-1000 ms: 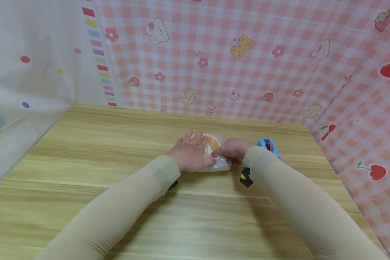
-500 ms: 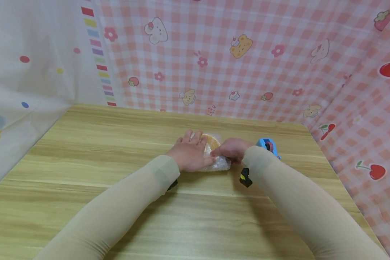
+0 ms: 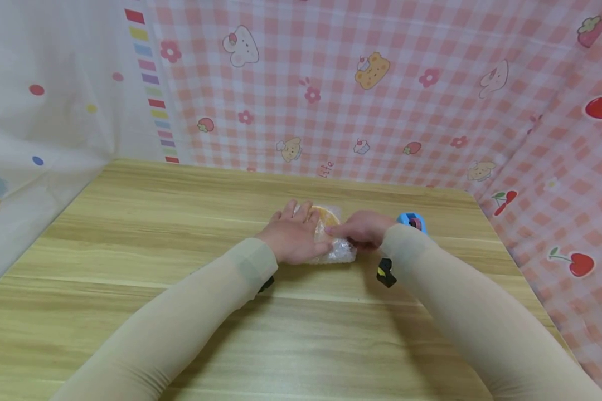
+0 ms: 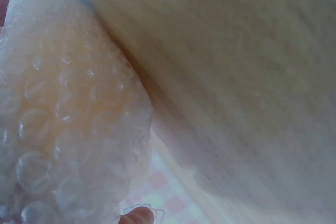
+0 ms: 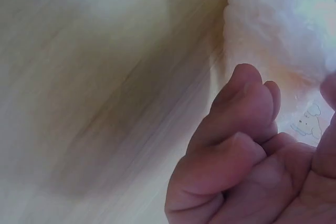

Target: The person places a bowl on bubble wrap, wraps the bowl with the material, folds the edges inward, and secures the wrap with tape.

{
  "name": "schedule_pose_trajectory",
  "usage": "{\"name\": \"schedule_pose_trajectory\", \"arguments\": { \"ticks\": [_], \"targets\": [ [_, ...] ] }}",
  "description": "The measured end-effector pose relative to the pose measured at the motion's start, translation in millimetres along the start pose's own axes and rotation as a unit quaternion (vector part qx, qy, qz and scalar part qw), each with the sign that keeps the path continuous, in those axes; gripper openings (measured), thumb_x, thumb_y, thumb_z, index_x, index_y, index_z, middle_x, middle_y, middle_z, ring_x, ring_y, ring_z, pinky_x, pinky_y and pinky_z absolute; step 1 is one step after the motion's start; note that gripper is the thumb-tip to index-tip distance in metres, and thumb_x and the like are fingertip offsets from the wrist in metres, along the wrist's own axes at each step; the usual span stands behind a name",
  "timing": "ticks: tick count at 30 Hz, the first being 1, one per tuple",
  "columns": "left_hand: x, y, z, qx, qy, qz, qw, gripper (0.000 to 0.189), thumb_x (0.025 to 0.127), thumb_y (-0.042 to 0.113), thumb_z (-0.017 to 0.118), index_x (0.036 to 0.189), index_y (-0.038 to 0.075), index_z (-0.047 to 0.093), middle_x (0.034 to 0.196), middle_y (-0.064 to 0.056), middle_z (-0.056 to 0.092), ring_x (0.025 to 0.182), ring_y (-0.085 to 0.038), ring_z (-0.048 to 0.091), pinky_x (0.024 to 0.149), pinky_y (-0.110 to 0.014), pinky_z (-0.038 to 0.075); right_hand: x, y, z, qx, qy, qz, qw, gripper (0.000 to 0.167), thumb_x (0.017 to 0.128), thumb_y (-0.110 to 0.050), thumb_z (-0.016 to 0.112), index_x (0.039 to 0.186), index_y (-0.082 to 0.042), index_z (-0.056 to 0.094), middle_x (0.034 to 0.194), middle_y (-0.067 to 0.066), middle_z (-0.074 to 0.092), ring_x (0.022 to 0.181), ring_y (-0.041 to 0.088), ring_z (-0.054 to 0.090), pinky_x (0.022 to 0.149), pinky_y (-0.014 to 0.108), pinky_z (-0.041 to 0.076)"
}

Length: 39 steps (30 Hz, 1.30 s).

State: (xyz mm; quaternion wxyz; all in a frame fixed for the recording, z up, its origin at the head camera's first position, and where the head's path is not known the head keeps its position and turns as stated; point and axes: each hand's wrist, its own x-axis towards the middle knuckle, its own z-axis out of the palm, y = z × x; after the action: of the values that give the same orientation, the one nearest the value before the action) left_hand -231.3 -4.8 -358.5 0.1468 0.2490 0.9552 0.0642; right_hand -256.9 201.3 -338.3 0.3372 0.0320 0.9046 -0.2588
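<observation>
A round, flat orange-and-white thing wrapped in bubble wrap (image 3: 340,253) lies on the wooden table. Spread over its left part, my left hand (image 3: 292,236) presses down with nearly straight fingers. The left wrist view shows the bubble wrap (image 4: 63,114) close up, the orange colour dim beneath it. At the right side is my right hand (image 3: 368,227), one extended digit touching the top of the wrap. Its other fingers (image 5: 215,174) are curled beside the wrap in the right wrist view; whether they pinch its edge cannot be told.
A blue tape dispenser (image 3: 412,220) stands just beyond the right wrist, partly hidden by the sleeve. The wooden table (image 3: 301,345) is bounded by a pink checked cloth (image 3: 281,89) behind and on the right, and a pale cloth (image 3: 45,128) on the left.
My right hand and wrist have shifted slightly rightward, covering more of the tape dispenser. The digit on the wrap has moved a little up and away from me. My left hand stays in place.
</observation>
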Motion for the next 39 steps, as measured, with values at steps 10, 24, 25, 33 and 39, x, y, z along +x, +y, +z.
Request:
{"name": "schedule_pose_trajectory", "arguments": {
  "ticks": [10,24,25,33,39],
  "targets": [
    [0.4,0.5,0.1,0.000,0.003,-0.003,1.0000,0.097,0.101,0.077,0.031,0.170,0.012,0.011,0.179,-0.009,-0.003,0.165,-0.039,-0.005,0.132,-0.062,0.012,-1.1,11.4,-8.1,-0.039,-0.006,-0.034,0.9986,0.070,0.100,-0.070,0.055,0.059,-0.013,0.050,0.054,-0.004,0.045,0.051,0.011,0.038,0.051,0.026,0.031],
    [-1.4,1.4,-0.5,-0.007,0.004,-0.004,1.0000,0.099,0.100,0.079,0.032,0.170,0.012,0.011,0.179,-0.010,-0.002,0.165,-0.039,-0.005,0.132,-0.062,0.011,-9.5,23.1,-12.7,-0.032,0.011,-0.043,0.9985,0.064,0.100,-0.065,0.059,0.063,-0.014,0.047,0.055,-0.005,0.043,0.050,0.010,0.038,0.052,0.025,0.031],
    [-1.3,1.4,-0.6,-0.007,0.004,-0.004,1.0000,0.099,0.100,0.079,0.032,0.170,0.012,0.011,0.179,-0.010,-0.002,0.165,-0.039,-0.005,0.132,-0.062,0.011,-10.3,23.7,-13.0,-0.031,0.013,-0.041,0.9986,0.064,0.100,-0.065,0.059,0.063,-0.015,0.047,0.055,-0.005,0.043,0.050,0.010,0.038,0.052,0.025,0.031],
    [-0.4,-0.3,-0.2,-0.009,0.000,-0.004,0.9999,0.100,0.100,0.080,0.030,0.170,0.012,0.009,0.179,-0.010,-0.004,0.165,-0.039,-0.007,0.132,-0.062,0.009,-13.3,28.7,-13.5,0.002,0.038,-0.034,0.9987,0.054,0.103,-0.061,0.056,0.082,-0.012,0.055,0.062,-0.004,0.051,0.053,0.010,0.041,0.058,0.026,0.037],
    [-0.8,-0.4,-0.9,-0.021,-0.002,-0.003,0.9998,0.101,0.099,0.081,0.031,0.170,0.012,0.009,0.179,-0.010,-0.005,0.164,-0.040,-0.009,0.132,-0.062,0.007,-15.9,31.0,-13.3,0.011,0.053,-0.037,0.9979,0.052,0.107,-0.057,0.052,0.087,-0.009,0.058,0.067,-0.003,0.055,0.057,0.010,0.044,0.058,0.026,0.038]
  ]
}}
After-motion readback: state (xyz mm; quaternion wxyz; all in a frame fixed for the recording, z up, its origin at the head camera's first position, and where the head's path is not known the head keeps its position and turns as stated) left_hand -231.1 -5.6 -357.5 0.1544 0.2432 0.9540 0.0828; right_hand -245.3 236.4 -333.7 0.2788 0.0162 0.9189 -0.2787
